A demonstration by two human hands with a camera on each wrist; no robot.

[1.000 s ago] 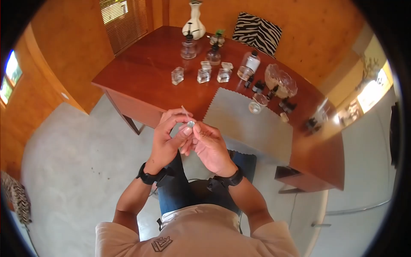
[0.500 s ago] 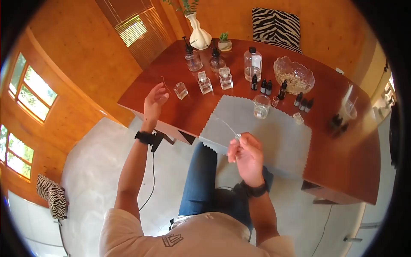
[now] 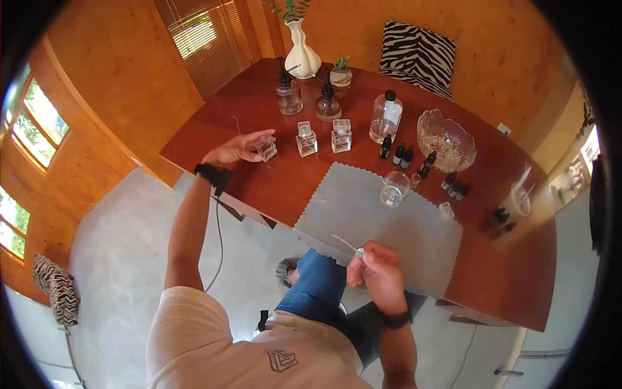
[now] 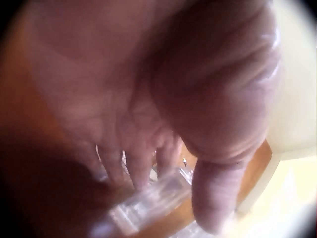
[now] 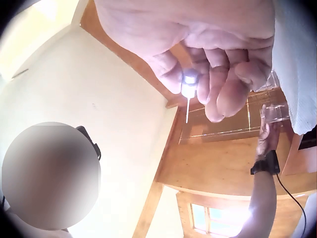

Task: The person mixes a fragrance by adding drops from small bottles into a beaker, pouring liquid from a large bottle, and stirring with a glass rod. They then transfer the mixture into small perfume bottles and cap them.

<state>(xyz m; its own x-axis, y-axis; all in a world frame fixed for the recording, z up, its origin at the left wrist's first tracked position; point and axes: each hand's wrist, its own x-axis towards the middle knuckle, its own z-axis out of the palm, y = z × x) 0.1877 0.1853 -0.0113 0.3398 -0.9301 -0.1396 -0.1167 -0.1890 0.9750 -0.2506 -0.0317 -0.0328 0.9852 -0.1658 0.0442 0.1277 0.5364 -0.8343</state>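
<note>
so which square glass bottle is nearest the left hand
The leftmost bottle, with the left hand at it; the capped middle bottle and right bottle stand untouched.

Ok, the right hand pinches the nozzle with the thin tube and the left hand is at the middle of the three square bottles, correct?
Not quite: the head view shows the left hand at the leftmost square bottle, not the middle one. The right hand does pinch the nozzle.

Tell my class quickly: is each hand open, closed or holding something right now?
Left hand: holding a small glass bottle between thumb and fingers.
Right hand: pinching a small shiny fitting with a thin tube.
</note>
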